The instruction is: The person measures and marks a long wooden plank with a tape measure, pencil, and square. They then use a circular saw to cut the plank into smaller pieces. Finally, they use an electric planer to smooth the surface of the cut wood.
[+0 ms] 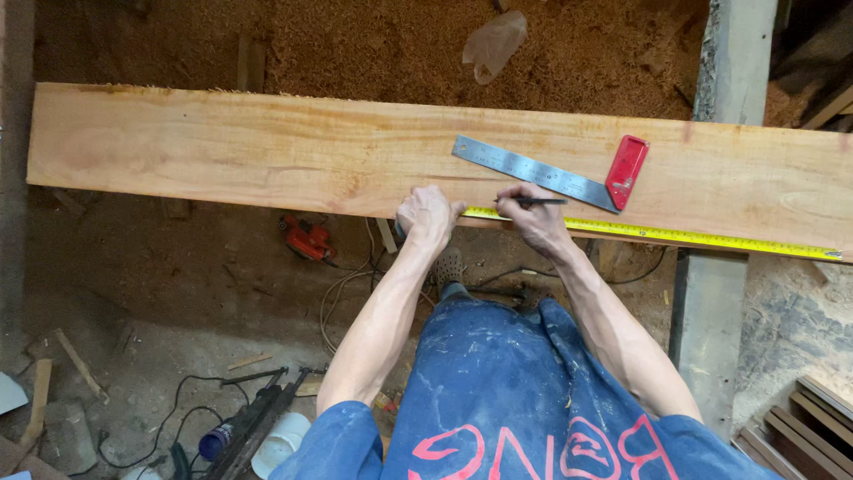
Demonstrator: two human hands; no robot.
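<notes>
Left hand [428, 216] pinned yellow tape measure [657, 233] on plank [267, 151] edge | right hand [533, 218] beside it, closed on pencil [533, 202] | tape's case hidden under left hand.

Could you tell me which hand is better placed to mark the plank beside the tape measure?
The right hand, probably: it already holds the pencil with its tip over the plank, just above the yellow tape measure. The left hand is fisted at the tape's near end.

Your one head camera looks straight down from above, close over the plank [426, 156]; sawdust floor [178, 276] fills the rest.
</notes>
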